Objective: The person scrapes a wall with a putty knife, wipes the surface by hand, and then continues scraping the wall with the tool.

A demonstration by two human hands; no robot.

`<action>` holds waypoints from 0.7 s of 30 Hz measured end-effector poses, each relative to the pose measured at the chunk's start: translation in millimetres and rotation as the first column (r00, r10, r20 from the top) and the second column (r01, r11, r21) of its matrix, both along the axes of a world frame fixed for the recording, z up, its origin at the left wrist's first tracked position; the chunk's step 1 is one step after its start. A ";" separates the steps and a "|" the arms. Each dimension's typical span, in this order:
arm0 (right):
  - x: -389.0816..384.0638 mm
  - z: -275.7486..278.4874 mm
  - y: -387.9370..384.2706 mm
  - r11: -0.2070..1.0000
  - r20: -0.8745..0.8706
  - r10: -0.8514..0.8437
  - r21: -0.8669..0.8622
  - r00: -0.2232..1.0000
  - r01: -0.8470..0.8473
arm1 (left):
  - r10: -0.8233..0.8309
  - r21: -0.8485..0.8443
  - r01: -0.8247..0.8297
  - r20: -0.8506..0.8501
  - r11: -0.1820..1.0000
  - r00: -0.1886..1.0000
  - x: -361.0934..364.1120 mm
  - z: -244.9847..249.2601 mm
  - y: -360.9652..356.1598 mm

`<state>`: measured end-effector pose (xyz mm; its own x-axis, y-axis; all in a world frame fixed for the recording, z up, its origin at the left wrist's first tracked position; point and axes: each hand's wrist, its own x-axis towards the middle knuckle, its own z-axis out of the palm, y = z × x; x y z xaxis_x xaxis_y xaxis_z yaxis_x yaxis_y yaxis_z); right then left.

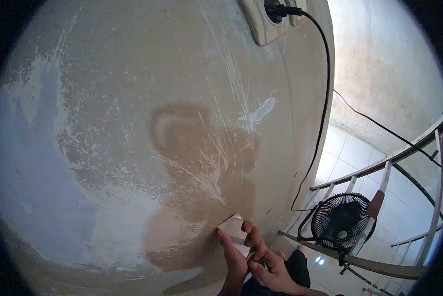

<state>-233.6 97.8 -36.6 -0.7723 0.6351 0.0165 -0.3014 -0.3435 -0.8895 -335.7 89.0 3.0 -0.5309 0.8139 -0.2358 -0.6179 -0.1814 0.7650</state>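
A putty knife with a wide, pale metal blade is held low against the wall, its front edge close to the wet-looking brown patch. My right hand is closed around its handle, where a bit of yellow and black shows between the fingers. From the other side, my left hand grips the blade by its left edge, a digit stretched along it. The wall has a darker brown patch crossed by pale scratches. Left of that lie rough, flaking whitish and bluish areas.
A black plug sits in the wall socket, and its cord hangs down the right side. A black fan rests by a metal ladder on the right. White floor tiles lie beyond.
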 end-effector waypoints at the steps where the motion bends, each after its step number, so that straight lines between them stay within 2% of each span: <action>1: -0.3 0.2 -0.6 1.000 -0.015 -0.018 -0.007 1.000 0.018 | -0.005 0.003 0.005 0.008 1.000 1.000 0.0 -2.9 0.3; 5: 5.2 8.0 3.8 0.998 -0.059 -0.062 -0.017 0.996 0.061 | -0.002 0.023 0.004 -0.070 1.000 0.998 4.2 -7.5 4.0; 10: 8.0 10.0 -0.2 0.999 -0.068 -0.005 0.040 0.998 0.008 | 0.024 0.040 -0.018 -0.172 0.999 0.985 5.6 -5.2 -1.6; 12: 6.0 24.9 -0.4 0.999 -0.090 -0.031 0.019 0.995 0.032 | -0.043 0.094 0.044 -0.007 0.995 0.999 7.2 -0.4 -5.0; 13: 6.2 31.2 0.1 0.997 -0.104 -0.080 -0.007 0.991 0.080 | -0.030 0.099 0.030 -0.001 0.995 1.000 7.5 -0.8 -6.8; 15: 10.7 13.4 0.1 0.998 -0.061 -0.032 0.050 0.998 0.035 | -0.032 0.147 0.014 0.121 0.989 0.992 11.2 -4.6 -8.0; 17: 12.5 4.6 -0.6 0.994 -0.014 0.002 0.112 1.000 0.000 | -0.006 0.145 -0.008 0.095 0.989 0.995 12.4 -5.4 -9.1; 19: 10.2 7.7 -3.4 0.994 -0.119 -0.084 0.065 0.989 0.092 | 0.005 0.150 -0.014 0.067 0.989 0.998 12.3 -5.9 -9.8; 20: 17.4 17.5 0.9 0.998 -0.098 0.004 0.067 0.995 0.002 | -0.026 0.215 0.003 0.104 0.977 0.994 12.2 -9.2 -10.7; 21: 20.7 24.8 3.6 0.997 -0.087 -0.003 0.081 0.996 0.011 | -0.060 0.279 0.019 0.140 0.960 0.988 12.0 -11.3 -11.6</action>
<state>-212.9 101.4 -11.7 -0.7612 0.6343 0.1349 -0.3808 -0.2690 -0.8847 -323.6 77.4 -8.4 -0.4737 0.8777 -0.0718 -0.7299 -0.3458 0.5896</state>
